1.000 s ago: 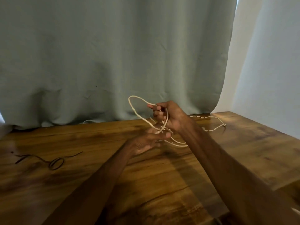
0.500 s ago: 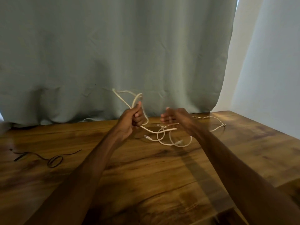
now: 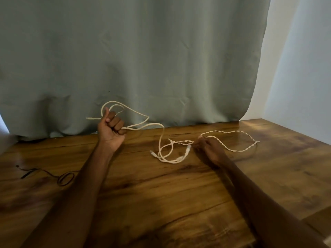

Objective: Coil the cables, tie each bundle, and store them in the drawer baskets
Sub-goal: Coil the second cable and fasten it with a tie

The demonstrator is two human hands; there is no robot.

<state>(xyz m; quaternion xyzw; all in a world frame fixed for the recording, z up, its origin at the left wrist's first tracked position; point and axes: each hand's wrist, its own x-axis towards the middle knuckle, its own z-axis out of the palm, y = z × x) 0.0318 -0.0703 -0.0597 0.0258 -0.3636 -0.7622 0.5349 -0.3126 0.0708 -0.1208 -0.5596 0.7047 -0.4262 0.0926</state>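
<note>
A long cream cable (image 3: 162, 138) runs from my raised fist down to the wooden table (image 3: 161, 194). My left hand (image 3: 111, 128) grips a loop of it above the table's back edge, fingers curled round the strands. The cable's loose end with pale plugs lies in a small loop in the middle of the table. My right hand (image 3: 207, 147) rests low on the table and pinches the cable near one plug, where a twisted cream section (image 3: 240, 140) loops off to the right. A thin black cable (image 3: 62, 178) lies loose at the left.
A grey-green curtain (image 3: 143, 59) hangs right behind the table's back edge. A pale wall (image 3: 304, 68) stands at the right. The table's right edge drops off at the lower right corner. No drawer or basket shows.
My left hand has taken the cable loop and pulled it up and to the left. My right hand has dropped down to the right onto the table. The cable now stretches between them.
</note>
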